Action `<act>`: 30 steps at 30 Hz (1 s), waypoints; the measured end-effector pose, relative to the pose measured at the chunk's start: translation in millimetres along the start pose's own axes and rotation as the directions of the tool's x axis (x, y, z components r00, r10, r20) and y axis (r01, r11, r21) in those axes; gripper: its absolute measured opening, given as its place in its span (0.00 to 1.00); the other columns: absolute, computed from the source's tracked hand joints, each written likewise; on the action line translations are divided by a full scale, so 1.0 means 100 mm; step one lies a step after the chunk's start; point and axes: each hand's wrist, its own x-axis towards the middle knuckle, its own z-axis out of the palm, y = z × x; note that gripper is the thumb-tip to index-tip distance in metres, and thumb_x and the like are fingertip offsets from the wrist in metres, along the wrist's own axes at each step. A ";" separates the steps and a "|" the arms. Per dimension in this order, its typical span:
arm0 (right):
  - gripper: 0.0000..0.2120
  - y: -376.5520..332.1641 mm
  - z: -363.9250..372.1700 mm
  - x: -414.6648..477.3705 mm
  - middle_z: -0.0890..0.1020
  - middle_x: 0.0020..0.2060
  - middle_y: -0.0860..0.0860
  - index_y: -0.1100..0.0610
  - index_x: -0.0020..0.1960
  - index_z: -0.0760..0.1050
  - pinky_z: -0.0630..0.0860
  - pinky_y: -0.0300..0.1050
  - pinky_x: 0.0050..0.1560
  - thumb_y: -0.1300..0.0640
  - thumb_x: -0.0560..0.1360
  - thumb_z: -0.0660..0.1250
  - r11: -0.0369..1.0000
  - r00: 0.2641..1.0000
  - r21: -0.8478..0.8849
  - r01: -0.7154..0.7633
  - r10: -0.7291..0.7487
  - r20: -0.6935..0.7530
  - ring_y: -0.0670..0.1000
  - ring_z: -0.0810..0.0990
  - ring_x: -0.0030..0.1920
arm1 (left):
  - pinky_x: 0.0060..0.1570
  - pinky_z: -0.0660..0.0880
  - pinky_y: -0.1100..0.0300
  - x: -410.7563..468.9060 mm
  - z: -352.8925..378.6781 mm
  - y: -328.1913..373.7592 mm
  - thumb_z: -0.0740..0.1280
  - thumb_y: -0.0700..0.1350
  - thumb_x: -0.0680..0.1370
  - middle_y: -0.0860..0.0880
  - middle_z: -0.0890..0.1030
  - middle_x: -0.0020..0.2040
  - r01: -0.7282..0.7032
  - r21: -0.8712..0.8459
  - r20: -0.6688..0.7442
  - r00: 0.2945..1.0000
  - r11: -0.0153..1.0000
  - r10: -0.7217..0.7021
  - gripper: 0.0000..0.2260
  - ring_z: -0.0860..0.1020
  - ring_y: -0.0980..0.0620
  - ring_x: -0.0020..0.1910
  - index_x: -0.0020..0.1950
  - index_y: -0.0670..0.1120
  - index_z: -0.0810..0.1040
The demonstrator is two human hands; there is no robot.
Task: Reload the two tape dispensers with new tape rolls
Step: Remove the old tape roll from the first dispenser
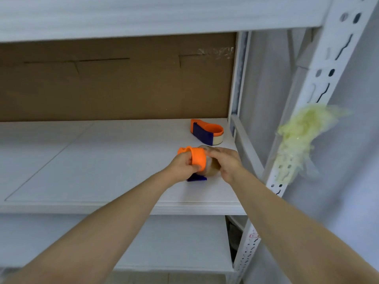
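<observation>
Over the shelf [102, 160], the left hand [182, 167] gripped an orange dispenser [198, 158]. The right hand [229, 162] clasped a brown roll [212, 168] against it. A second dispenser [207, 132] lay behind. The post's red sticker [254, 235] was too blurred to read.

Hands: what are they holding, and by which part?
The left hand grips the orange dispenser by its curved band; right hand holds the tape roll by its side.

Near dispenser [198, 158]: orange band, blue piece beneath, held just above the white shelf [102, 160].
Tape roll [213, 168]: brownish, translucent, touching that dispenser's right side.
Far dispenser [207, 131]: orange and blue, lying at the shelf's back right, cream roll [218, 141] inside.
</observation>
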 end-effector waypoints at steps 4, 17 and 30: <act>0.14 -0.10 0.04 -0.03 0.79 0.47 0.54 0.59 0.53 0.75 0.76 0.48 0.53 0.65 0.68 0.73 0.998 0.992 0.011 0.054 -0.052 -0.118 0.53 0.76 0.50 | 0.50 0.74 0.61 -0.03 -0.08 -0.07 0.68 0.35 0.73 0.43 0.79 0.52 0.099 -0.418 -0.059 0.989 0.903 -0.135 0.14 0.77 0.46 0.53 0.59 0.40 0.75; 0.20 -0.18 0.11 0.04 0.81 0.54 0.60 0.61 0.60 0.73 0.81 0.50 0.41 0.62 0.69 0.70 0.899 0.994 0.434 -0.059 0.094 -0.058 0.58 0.81 0.51 | 0.42 0.77 0.50 -0.02 -0.02 -0.06 0.65 0.36 0.73 0.39 0.79 0.46 0.112 -0.916 -0.047 0.925 0.385 -0.378 0.13 0.79 0.44 0.41 0.58 0.38 0.72; 0.02 -0.15 0.49 0.02 0.79 0.42 0.55 0.58 0.43 0.76 0.76 0.55 0.61 0.60 0.72 0.68 0.997 0.999 0.076 0.030 -0.032 0.015 0.52 0.77 0.46 | 0.50 0.73 0.54 -0.11 -0.28 -0.32 0.62 0.48 0.74 0.41 0.76 0.51 0.291 -0.733 -0.183 0.786 0.615 -0.591 0.10 0.74 0.44 0.44 0.45 0.42 0.74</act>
